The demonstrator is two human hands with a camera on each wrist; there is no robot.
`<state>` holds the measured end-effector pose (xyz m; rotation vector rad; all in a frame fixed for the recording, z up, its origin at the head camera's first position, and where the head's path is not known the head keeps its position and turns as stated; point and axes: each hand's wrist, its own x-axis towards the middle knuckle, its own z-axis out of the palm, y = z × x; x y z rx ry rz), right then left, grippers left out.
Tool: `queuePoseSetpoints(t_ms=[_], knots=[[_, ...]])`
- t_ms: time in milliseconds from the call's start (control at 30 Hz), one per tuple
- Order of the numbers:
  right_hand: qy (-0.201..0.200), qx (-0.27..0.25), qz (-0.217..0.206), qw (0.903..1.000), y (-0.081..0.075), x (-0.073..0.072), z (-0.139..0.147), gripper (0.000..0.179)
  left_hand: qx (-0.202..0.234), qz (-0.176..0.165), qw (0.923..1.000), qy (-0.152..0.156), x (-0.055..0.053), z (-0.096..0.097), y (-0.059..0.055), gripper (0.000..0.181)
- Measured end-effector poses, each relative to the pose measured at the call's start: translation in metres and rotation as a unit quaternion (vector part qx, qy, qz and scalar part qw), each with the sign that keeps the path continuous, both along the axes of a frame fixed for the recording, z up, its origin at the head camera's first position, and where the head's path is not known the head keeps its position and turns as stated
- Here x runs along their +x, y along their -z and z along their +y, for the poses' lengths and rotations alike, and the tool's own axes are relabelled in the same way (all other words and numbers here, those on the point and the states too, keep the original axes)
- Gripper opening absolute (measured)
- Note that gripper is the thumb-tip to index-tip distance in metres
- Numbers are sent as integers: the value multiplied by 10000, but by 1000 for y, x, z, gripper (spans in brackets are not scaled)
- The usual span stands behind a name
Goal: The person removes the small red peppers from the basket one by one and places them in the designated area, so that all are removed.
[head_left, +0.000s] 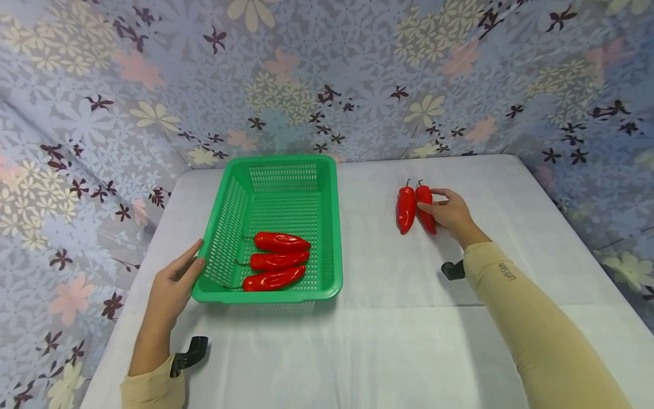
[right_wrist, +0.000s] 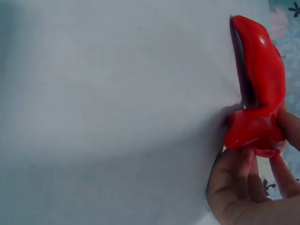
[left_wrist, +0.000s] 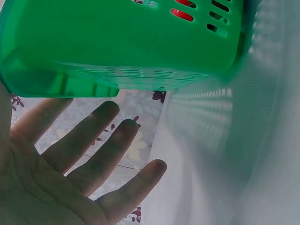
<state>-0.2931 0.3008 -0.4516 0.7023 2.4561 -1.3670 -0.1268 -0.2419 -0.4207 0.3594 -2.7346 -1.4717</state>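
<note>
A green plastic basket (head_left: 335,227) stands at the left of the table with three glossy red peppers (head_left: 276,261) lying side by side in its near part. At its near left corner is my left hand (head_left: 171,292), fingertips at the rim; its fingers (left_wrist: 101,154) are straight in the left wrist view. Over on the right, my right hand (head_left: 452,213) pinches a red pepper (head_left: 424,195) between thumb and fingers, its dark stem pointing away. Close beside that one, on its left, lies another red pepper (head_left: 406,210). The right wrist view shows the held pepper (right_wrist: 253,129) end-on.
A white cloth (head_left: 388,341) covers the table. Flower-patterned fabric (head_left: 357,74) hangs behind it and at both sides. Each wrist carries a black camera mount, such as the left mount (head_left: 191,353).
</note>
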Motion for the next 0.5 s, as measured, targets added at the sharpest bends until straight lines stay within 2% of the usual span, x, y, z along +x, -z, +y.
queuePoseSetpoints(t_ms=[133,367,500], knots=[[-128,363,69,9992,1,1,0,77,23,42,10000,-11,1,0,1,48],[-379,1224,-134,9917,-8,3,4,90,14,122,9999,-15,0,0,2,48],[-507,1263,-167,9906,-14,4,8,95,39,87,10000,-14,-1,1,1,48]])
